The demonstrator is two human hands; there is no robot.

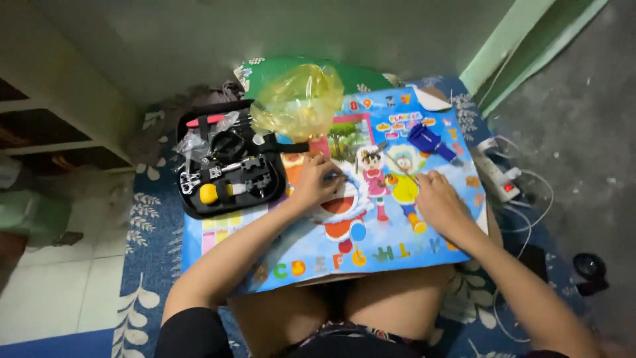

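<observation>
My left hand (pixel 314 181) rests on a colourful cartoon-printed board (pixel 371 252) lying across my lap, its fingers curled around something small and dark that I cannot make out. My right hand (pixel 440 199) lies on the board to the right, fingers bent, holding a thin stick-like tool (pixel 397 164) that points up-left. A blue plastic tool (pixel 429 141) sits on the board beyond my right hand. An open black tool case (pixel 228 169) with several small tools lies at the board's left.
A crumpled yellow plastic bag (pixel 299 99) sits behind the case. A white power strip (pixel 498 176) with cables lies on the floor at the right. A blue patterned rug (pixel 142 265) covers the floor; shelving (pixel 46 126) stands at the left.
</observation>
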